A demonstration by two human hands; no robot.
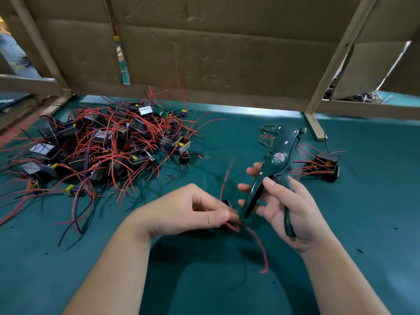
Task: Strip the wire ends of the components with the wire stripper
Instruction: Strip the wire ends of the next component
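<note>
Head view shows us a bench (341,223) covered in teal cloth, with a wall of brown cardboard panels (227,53) on wooden framing (336,55) standing along its far edge. On the left half of the bench we see a big heap of components (102,142): small dark box-shaped parts tangled in many red, black and a few blue wires. Well apart from it, at the right, one single component (327,165) lies by itself with red wires spreading from it.

Our right hand (288,205) is wrapped around the handles of the dark green wire stripper (276,164), thumb on the front of the near handle and fingers behind; the tool stands nearly upright above the bench, head pointing away from us, and its toothed mouth looks parted. The handles are spread rather than squeezed together.

Our left hand (188,210) is pinched closed on a small dark component (227,203) just left of the stripper's lower handle tip; most of that part is hidden behind the fingers and blurred. From it a red wire (258,242) curves down toward us and ends free above the cloth, and another red strand (226,178) rises away from the fingers. We cannot tell whether these ends are bare. Tiny dark scraps (359,250) dot the cloth.
</note>
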